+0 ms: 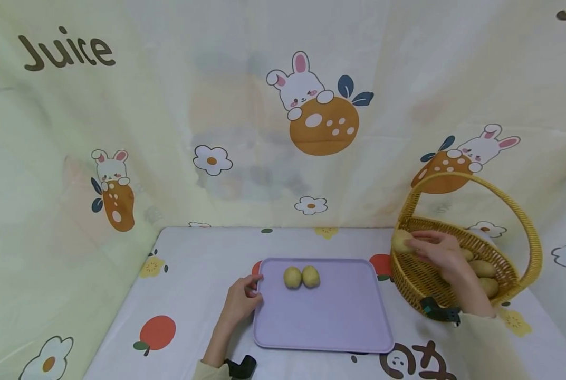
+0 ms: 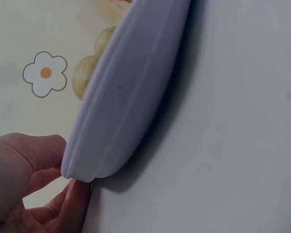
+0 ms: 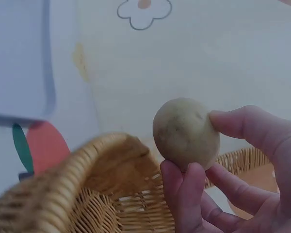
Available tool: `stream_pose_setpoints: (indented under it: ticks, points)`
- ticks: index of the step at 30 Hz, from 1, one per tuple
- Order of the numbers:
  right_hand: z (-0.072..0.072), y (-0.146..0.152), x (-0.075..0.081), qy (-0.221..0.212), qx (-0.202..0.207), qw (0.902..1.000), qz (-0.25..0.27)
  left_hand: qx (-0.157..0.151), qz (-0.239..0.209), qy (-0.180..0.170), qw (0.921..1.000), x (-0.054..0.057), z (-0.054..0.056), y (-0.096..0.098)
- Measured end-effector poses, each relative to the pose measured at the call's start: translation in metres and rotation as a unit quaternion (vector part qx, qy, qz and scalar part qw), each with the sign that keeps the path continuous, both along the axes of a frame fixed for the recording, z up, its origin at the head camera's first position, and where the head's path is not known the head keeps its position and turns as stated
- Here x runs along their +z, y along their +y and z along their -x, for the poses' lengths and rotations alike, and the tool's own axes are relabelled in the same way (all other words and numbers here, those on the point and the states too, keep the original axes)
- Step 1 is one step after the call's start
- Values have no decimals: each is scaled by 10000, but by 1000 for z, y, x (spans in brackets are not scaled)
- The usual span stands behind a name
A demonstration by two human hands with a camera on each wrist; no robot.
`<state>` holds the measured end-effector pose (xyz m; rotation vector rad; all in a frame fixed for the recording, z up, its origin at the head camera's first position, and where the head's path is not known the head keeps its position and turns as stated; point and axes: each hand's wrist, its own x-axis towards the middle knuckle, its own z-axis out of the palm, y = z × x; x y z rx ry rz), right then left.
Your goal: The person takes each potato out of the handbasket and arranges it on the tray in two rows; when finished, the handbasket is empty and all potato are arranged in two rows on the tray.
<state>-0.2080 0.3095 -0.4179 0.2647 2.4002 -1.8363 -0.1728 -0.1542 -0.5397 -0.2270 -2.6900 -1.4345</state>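
Note:
My right hand (image 1: 438,252) pinches a pale yellow potato (image 3: 186,134) between thumb and fingertips, above the left side of a yellow wicker basket (image 1: 418,282). Several more potatoes (image 1: 483,269) lie inside that basket, partly hidden by the hand and wrist. On the left, my left hand (image 1: 241,300) grips the left edge of a lilac tray (image 1: 323,322), thumb at the rim and fingers beneath it in the left wrist view. Side by side on the tray's upper left part sit two potatoes, a left one (image 1: 292,277) and a right one (image 1: 310,276).
The basket's tall arched handle (image 1: 525,221) rises over its right side. A white printed cloth (image 1: 188,295) covers the table, and a printed curtain (image 1: 245,105) hangs behind it. Between tray and basket runs a narrow strip of cloth.

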Motion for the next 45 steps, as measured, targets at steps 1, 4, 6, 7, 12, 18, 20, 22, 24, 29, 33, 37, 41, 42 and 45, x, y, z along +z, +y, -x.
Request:
stream_pose_setpoints:
  ticks: [1,4,6,7,12,18,20,22,24,29,33,37,41,42,45]
  points:
    - [0,-2,-1,33,17,10000,-90,-4,-5,2,10000,0,0,0]
    - [-1,-7,-4,135,86,9994,-313,-15,-6,30,10000,0,0,0]
    - [-2,-12,-6,156,113,9992,-341,-18,-1,48,10000,-1,0,0]
    - [-2,-14,-6,188,138,9991,-351,-18,-7,46,10000,-1,1,0]
    - [-3,-25,-6,277,231,9988,-322,-34,-56,82,9999,-1,2,0]
    - [-2,-39,-5,249,244,9989,-323,-87,-65,125,9999,-2,3,0]
    - [-1,-43,-5,181,228,9990,-334,-78,-64,128,9999,-3,3,0]
    - [0,-46,-5,122,229,9990,-367,-63,-66,118,9999,-3,3,-1]
    - [1,-49,-6,108,247,9988,-412,-54,-70,112,9999,-2,3,-1]
    - [3,-58,-9,172,309,9989,-319,-57,-52,133,9999,-2,2,-1]
    - [4,-67,-13,252,287,9989,-273,-34,-23,142,9999,-2,1,-1]
    - [4,-76,-18,315,282,9984,-376,-20,7,141,9999,-1,1,0]
    - [5,-84,-22,256,260,9973,-630,-18,20,107,9999,-1,2,0]
    - [6,-85,-24,237,258,9972,-654,-21,15,101,9999,-1,2,0]
    - [7,-90,-29,201,231,9977,-611,-28,4,102,9999,-1,2,-1]
